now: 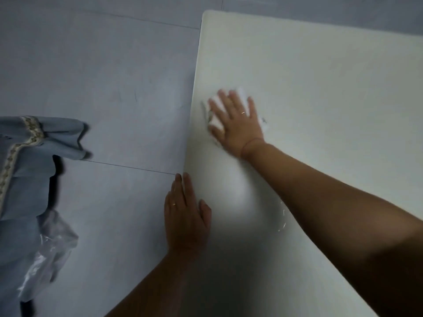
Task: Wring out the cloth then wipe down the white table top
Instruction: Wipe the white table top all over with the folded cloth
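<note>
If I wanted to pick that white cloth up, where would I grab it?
Probably the thick folded edge of the cloth showing beside the thumb of the right hand, pinched from above, coming in from the table's left edge. It lies pressed flat on the table top, so only that bunched side offers a hold.

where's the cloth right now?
Head view: the white cloth lies on the white table top near its left edge, pressed flat under the right hand. The left hand rests on that edge, nearer the person.
</note>
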{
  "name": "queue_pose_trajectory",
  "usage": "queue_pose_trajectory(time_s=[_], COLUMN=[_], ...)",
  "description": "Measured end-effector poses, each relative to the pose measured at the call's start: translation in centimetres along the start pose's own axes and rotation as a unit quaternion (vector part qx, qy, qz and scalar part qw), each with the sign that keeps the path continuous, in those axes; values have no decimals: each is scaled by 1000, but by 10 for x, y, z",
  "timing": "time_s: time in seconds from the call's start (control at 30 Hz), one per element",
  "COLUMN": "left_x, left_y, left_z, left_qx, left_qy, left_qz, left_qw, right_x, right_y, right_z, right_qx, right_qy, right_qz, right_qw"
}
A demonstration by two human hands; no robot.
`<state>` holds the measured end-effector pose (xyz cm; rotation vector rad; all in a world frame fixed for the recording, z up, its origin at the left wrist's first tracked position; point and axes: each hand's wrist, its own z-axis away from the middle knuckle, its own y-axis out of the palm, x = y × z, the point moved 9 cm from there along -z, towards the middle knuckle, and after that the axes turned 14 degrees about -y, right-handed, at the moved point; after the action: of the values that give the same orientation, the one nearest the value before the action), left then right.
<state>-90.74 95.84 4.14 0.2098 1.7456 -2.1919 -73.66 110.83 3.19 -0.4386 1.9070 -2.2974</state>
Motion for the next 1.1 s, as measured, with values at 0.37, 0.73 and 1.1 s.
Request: queue_pose_trajectory(time_s=[0.37,0.73,1.1], left_x=[-2,-98,-110], left_y=[-2,-10,6], left_z=[-2,-113,-133], left_qx=[16,-46,-28], left_qy=[-1,33,86], left_qz=[-10,-17,-45], left_qw=[1000,998,995], right_x=[25,7,-21], right_y=[-5,-15,-19], right_z=[-19,-57,-96], right_qx=[0,19,-21], right_qy=[-72,-95,113], right_qz=[-9,4,-42], right_qw=[997,995,992])
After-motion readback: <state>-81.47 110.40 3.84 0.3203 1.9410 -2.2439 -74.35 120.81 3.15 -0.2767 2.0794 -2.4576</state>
